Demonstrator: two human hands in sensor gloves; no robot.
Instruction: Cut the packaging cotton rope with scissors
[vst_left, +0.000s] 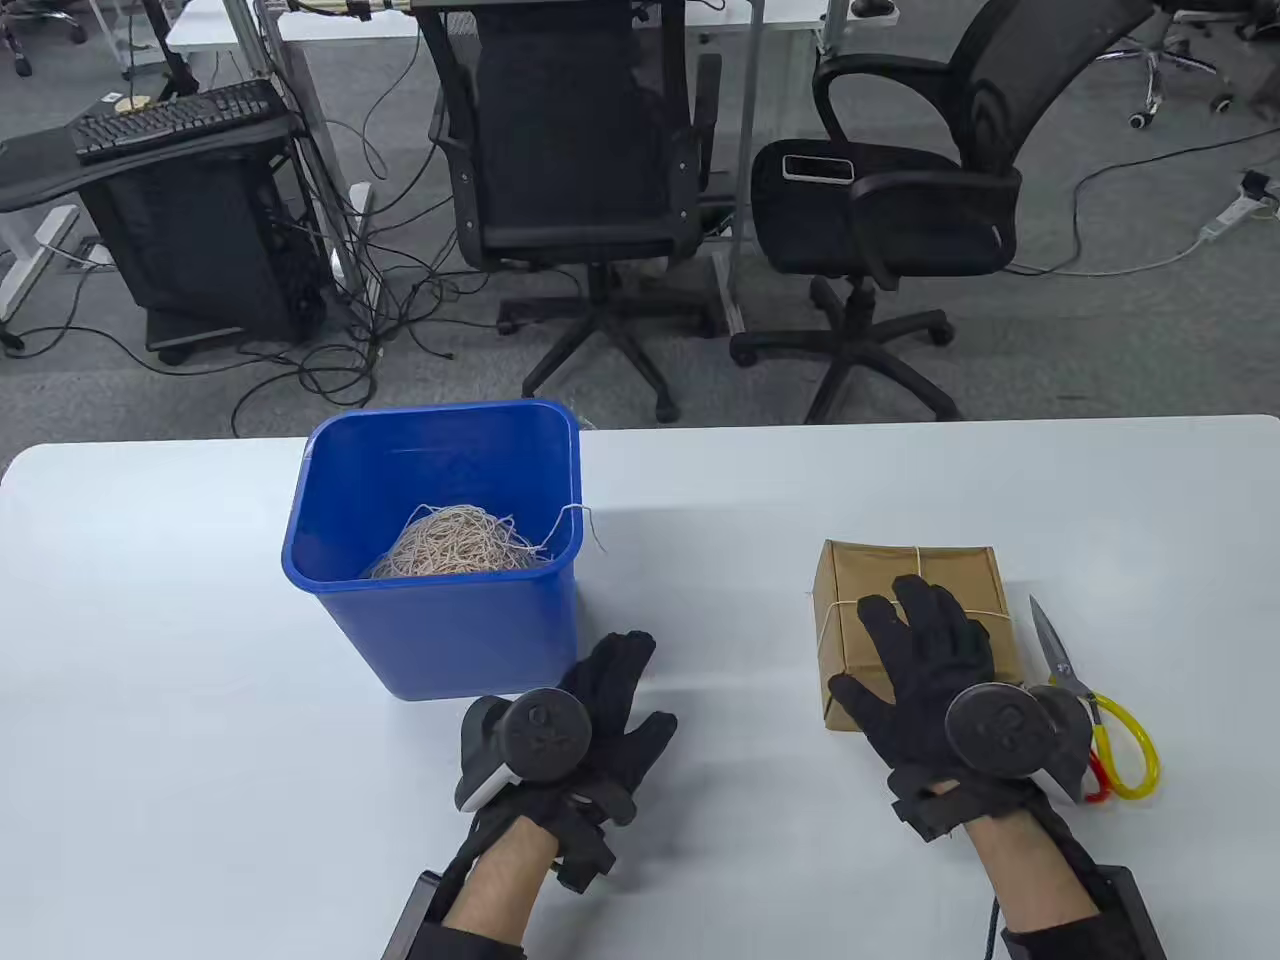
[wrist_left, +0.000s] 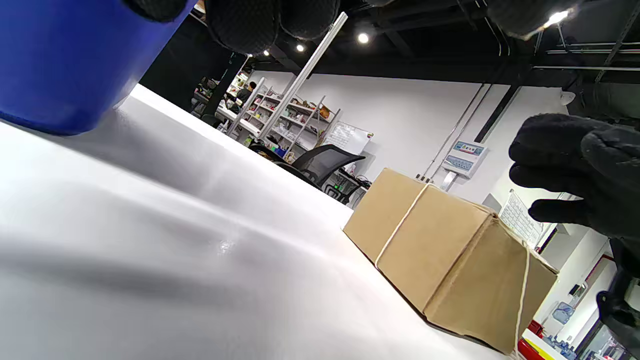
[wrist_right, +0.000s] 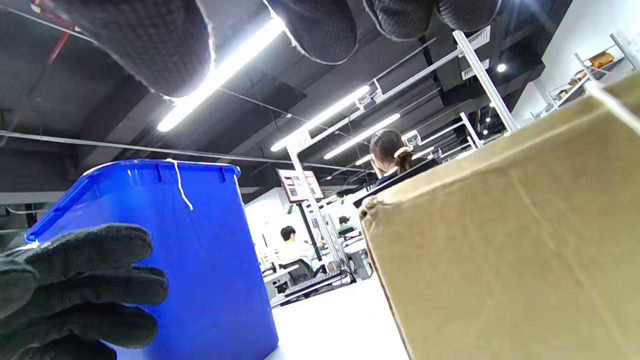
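Observation:
A brown paper parcel (vst_left: 900, 570) tied crosswise with thin cotton rope (vst_left: 836, 604) lies on the white table (vst_left: 200, 600) at the right. My right hand (vst_left: 920, 650) is open with fingers spread, over the parcel's near half; the left wrist view shows it (wrist_left: 575, 170) just above the parcel (wrist_left: 440, 245) and its rope (wrist_left: 400, 225). Scissors (vst_left: 1055, 660) with yellow and red handles lie on the table just right of the parcel, blades pointing away. My left hand (vst_left: 625, 690) is open and empty, low over the table beside the blue bin (vst_left: 450, 630).
The blue bin holds a tangle of cut rope (vst_left: 450, 545), with one strand (vst_left: 572, 515) hanging over its right rim. The bin also shows in the right wrist view (wrist_right: 200, 260). Office chairs (vst_left: 590, 180) stand beyond the table's far edge.

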